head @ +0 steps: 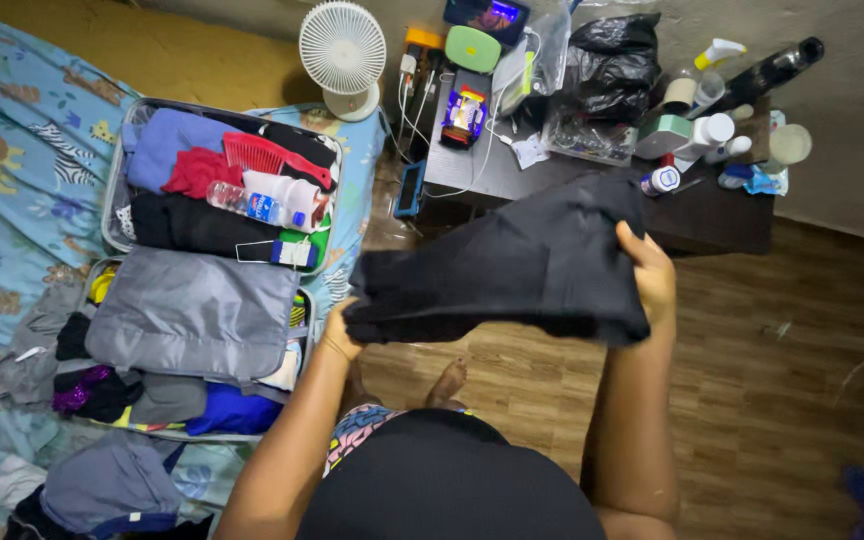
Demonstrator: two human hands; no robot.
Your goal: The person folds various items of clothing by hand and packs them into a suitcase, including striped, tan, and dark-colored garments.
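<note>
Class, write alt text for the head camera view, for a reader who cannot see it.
Both hands, left hand and right hand, hold up a folded black garment above a wooden floor. To the left, an open suitcase packed with clothes lies on a patterned bedsheet; a cluttered dark table stands behind.

- Black garment [512, 265]: matt, soft cloth.
- Floor [782, 380]: wood planks with a slight sheen.
- Fan [342, 50]: smooth white plastic.
- Black bag [612, 60]: glossy, crinkled plastic.
- Suitcase divider [192, 315]: smooth grey fabric.
</note>
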